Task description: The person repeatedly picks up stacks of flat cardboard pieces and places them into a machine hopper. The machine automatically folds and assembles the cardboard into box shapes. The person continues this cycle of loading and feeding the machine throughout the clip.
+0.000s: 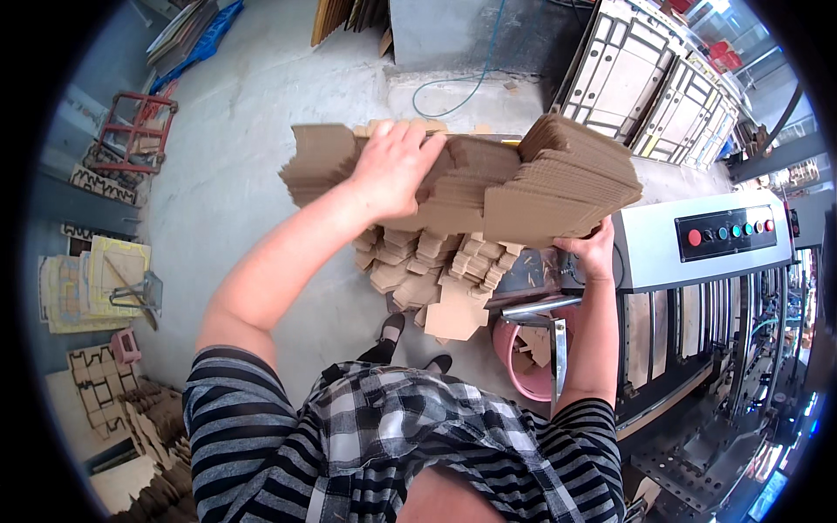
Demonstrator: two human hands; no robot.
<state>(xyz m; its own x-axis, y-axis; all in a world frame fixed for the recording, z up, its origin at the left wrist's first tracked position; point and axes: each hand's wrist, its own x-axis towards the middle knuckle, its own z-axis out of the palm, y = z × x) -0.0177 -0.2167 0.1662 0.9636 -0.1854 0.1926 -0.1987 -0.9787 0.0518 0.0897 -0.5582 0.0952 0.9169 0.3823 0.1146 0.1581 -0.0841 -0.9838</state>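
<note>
While both hands clamp the cardboard stack (488,187), left hand (392,170) presses on top, right hand (593,253) supports underneath.

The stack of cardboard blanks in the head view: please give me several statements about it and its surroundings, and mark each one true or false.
1. Both hands hold the stack of cardboard blanks up in the air. True: the left hand lies on top, and the right hand supports it from below.
2. The left hand is empty. False: its fingers press on the stack.
3. A pink bucket stands on the floor near the machine. True.
4. The control panel has only one button. False: it shows a row of several coloured buttons.
5. The floor under the stack is bare. False: a loose pile of cardboard pieces lies there.
</note>
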